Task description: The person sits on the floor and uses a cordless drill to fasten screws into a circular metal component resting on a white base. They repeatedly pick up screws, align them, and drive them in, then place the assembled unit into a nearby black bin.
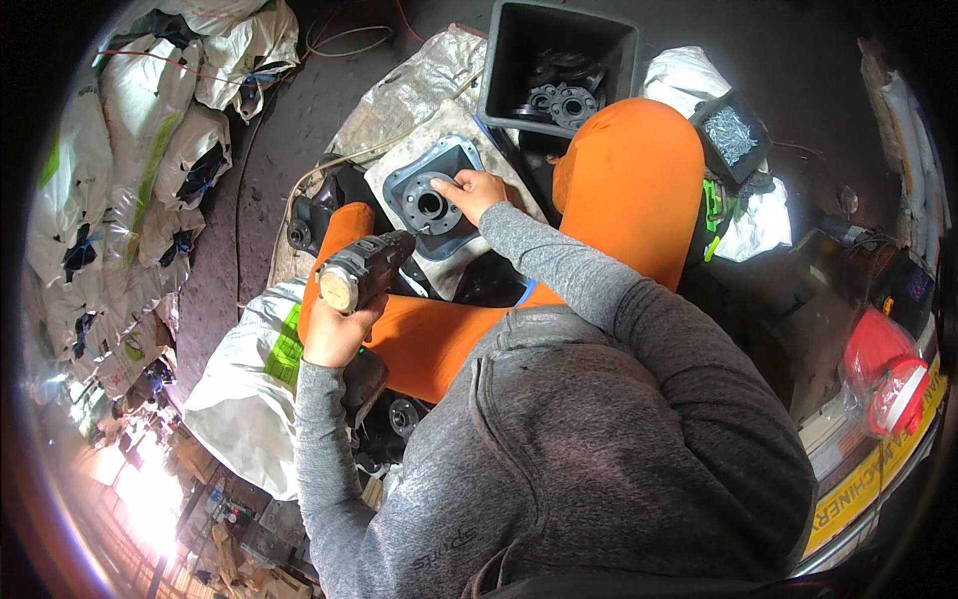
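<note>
Reaching forward and leftward, the right hand (pixel 479 194) touches a flange (pixel 414 208).

A stained pale pad (pixel 451 278) carries a square metal housing (pixel 449 162); what props the pad is unclear. Bulging white sacks (pixel 145 110) lie on the dark floor (pixel 254 190)

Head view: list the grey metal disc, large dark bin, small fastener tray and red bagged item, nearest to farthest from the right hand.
1. Grey metal disc: touched by the right hand, at its left.
2. Large dark bin: beyond the hand, slightly right.
3. Small fastener tray: farther right.
4. Red bagged item: far right.
</note>
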Tool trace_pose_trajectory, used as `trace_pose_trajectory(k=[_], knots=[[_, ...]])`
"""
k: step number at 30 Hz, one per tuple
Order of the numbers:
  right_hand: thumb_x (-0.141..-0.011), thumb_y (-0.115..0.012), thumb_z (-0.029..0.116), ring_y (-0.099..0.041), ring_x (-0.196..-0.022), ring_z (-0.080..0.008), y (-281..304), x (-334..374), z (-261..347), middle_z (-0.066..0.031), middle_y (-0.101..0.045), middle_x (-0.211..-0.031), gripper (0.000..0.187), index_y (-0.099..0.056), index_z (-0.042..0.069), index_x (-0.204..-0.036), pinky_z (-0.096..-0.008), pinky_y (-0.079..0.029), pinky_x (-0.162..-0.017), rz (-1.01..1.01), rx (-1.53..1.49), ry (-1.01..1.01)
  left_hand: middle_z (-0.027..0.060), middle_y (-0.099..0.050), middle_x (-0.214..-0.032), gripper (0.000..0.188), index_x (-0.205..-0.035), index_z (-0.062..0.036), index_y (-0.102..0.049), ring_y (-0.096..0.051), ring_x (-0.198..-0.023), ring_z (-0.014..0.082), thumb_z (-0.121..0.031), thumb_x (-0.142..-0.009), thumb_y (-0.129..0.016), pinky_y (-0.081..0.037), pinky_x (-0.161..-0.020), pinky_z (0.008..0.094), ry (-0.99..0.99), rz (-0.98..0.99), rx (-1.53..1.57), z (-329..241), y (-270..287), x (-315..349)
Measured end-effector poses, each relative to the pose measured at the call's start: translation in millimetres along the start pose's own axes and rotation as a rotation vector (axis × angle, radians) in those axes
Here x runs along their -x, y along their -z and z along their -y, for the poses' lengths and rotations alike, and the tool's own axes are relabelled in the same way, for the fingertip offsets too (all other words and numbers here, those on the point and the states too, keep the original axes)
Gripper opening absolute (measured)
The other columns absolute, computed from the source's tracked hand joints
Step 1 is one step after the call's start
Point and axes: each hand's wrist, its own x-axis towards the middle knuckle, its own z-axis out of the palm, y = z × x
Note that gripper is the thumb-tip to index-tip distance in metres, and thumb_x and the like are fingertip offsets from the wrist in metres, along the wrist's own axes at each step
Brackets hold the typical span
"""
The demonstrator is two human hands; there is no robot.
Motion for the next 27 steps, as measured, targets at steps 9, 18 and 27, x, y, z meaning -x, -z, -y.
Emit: trace_pose_trajectory(k=[9,18,27], knots=[[-0.083,-0.062,0.054,-0.06,-0.068,-0.0309,1,0,-13,-0.0149,-0.062,-0.073,0.052,-0.064,0.003,-0.071,-0.0401,-0.045,-0.063,0.023,0.068,0.085,0.0134,-0.069,-0.09,0.033,-0.104,-0.001,-0.064,-0.067,-0.083,0.0258,-0.013,-0.074,-0.072,-0.053,-0.074,0.0344,-0.138,0.045,-0.28,-16,-2,-23],[-0.081,-0.071,0.041,-0.048,-0.052,-0.0281,-7,2,-15,-0.01,-0.05,-0.06,0.048,-0.053,0.002,-0.06,-0.0401,-0.038,-0.052,-0.175,-0.06,0.237,0.0168,-0.065,-0.105,0.053,-0.12,-0.0046,-0.055,-0.066,-0.094,0.0331,-0.01,-0.069,-0.07,-0.053,-0.078,0.0355,-0.254,0.035,-0.479,-22,-10,-25],[-0.081,-0.072,0.037,-0.049,-0.052,-0.029,-10,2,-17,-0.0119,-0.051,-0.06,0.045,-0.053,0.001,-0.061,-0.04,-0.039,-0.051,-0.184,-0.091,0.281,0.0139,-0.064,-0.106,0.048,-0.111,0.0001,-0.058,-0.062,-0.101,0.0279,0.0,-0.065,-0.071,-0.047,-0.091,0.0361,-0.098,0.095,-0.379,-6,-11,-31]])
